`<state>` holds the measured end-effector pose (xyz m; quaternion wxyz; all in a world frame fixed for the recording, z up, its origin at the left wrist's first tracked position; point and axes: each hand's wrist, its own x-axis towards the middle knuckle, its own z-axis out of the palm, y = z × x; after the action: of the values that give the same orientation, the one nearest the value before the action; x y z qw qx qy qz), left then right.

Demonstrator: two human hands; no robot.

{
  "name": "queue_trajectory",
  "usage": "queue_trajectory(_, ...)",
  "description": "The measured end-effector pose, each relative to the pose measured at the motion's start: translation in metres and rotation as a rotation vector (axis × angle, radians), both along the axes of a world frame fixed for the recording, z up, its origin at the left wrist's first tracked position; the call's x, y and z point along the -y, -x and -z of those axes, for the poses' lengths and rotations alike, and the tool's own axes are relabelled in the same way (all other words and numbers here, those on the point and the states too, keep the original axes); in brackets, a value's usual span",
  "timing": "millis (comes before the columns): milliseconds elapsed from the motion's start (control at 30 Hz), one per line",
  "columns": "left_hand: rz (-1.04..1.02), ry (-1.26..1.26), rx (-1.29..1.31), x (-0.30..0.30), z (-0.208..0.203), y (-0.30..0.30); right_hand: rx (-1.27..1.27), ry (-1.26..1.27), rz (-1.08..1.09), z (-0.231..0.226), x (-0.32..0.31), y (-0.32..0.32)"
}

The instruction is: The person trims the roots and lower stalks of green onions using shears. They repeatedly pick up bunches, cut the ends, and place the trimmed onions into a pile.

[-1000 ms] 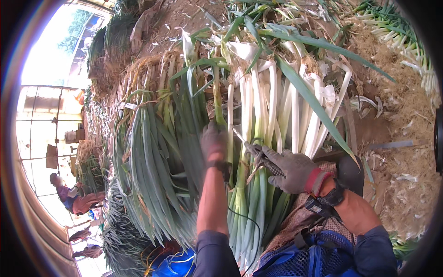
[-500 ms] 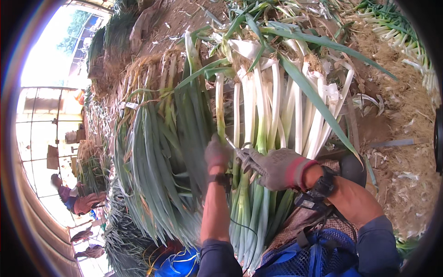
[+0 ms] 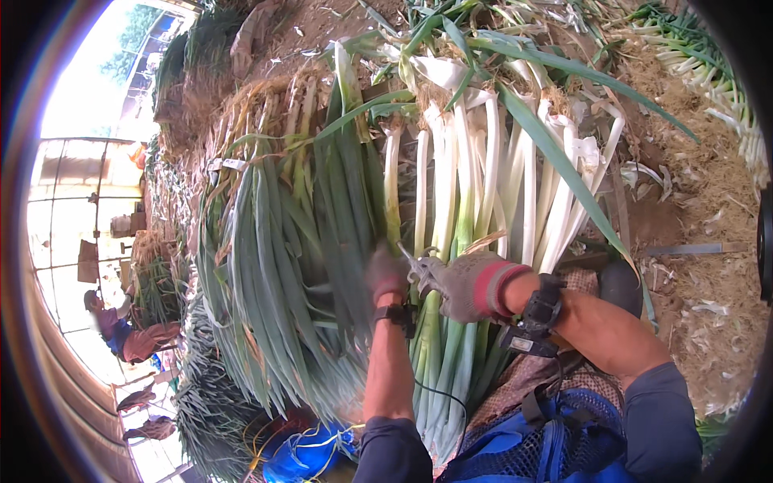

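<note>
My left hand (image 3: 388,278), gloved and slightly blurred, is closed around the lower part of a green onion stalk (image 3: 392,185) with a yellowish shaft. Close beside it, my right hand (image 3: 471,286) in a grey and red glove grips a small hand tool (image 3: 409,256) with a thin metal tip pointing at that stalk. The tool's exact kind is hard to make out. Peeled green onions (image 3: 487,165) lie in a row, white ends away from me, under and beyond my right hand. Left of my hands spreads a pile of unpeeled green onions (image 3: 262,249) with dry roots.
A long loose leaf (image 3: 564,177) crosses the peeled row. Peelings and roots (image 3: 684,201) cover the ground at right, near a flat metal strip (image 3: 684,249). More green onions (image 3: 704,56) lie far right. A blue plastic bag (image 3: 302,455) sits near left; another person (image 3: 129,330) is at far left.
My left hand has shifted slightly right and down along the stalk. My right hand has drawn a little left, and a dry strip now shows above it. The person at far left has changed posture.
</note>
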<state>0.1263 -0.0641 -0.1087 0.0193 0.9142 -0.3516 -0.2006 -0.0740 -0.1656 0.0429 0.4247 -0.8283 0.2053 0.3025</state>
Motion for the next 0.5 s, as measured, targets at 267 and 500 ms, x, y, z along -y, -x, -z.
queue_trajectory(267, -0.034, 0.052, 0.020, -0.001, 0.001, 0.004, 0.069, 0.046, 0.204, 0.016, 0.018, -0.009)
queue_trajectory(500, -0.031, 0.062, -0.008, -0.001, 0.001, 0.006, 0.128, 0.277, 0.536, 0.050, 0.073, -0.040)
